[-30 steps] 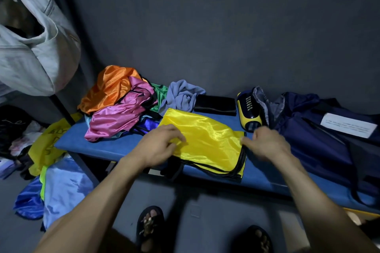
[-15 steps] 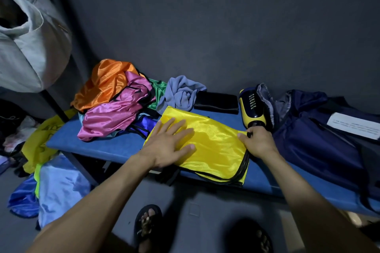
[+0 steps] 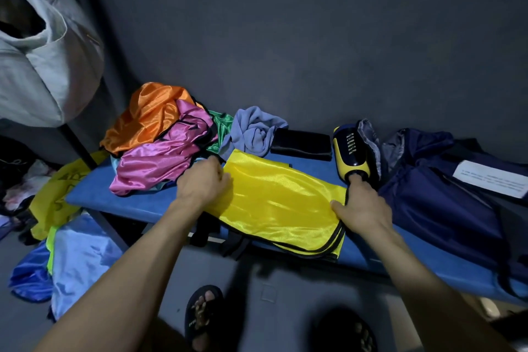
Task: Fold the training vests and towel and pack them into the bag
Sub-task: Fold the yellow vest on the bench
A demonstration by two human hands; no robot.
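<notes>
A folded yellow vest (image 3: 281, 203) with black trim lies flat on the blue bench (image 3: 120, 197). My left hand (image 3: 201, 184) grips its far left corner, fingers curled. My right hand (image 3: 361, 210) holds its right edge, thumb on top of the cloth. Behind the left hand is a pile of vests: orange (image 3: 148, 114), pink (image 3: 160, 160) and green (image 3: 221, 128). A crumpled grey-blue towel (image 3: 253, 130) sits behind the yellow vest. The dark navy bag (image 3: 445, 194) lies on the bench at the right, with a white label (image 3: 491, 178) on it.
A yellow-and-black bottle-like object (image 3: 351, 151) and a black pouch (image 3: 301, 141) lie at the back of the bench. More vests, yellow (image 3: 54, 200) and light blue (image 3: 77, 260), hang off the bench's left end to the floor. A grey bag (image 3: 43, 57) hangs upper left. My sandalled feet (image 3: 204, 314) are below.
My left hand slid from the middle of the yellow vest to its far left corner and curled shut on it. My right hand shifted down along the right edge.
</notes>
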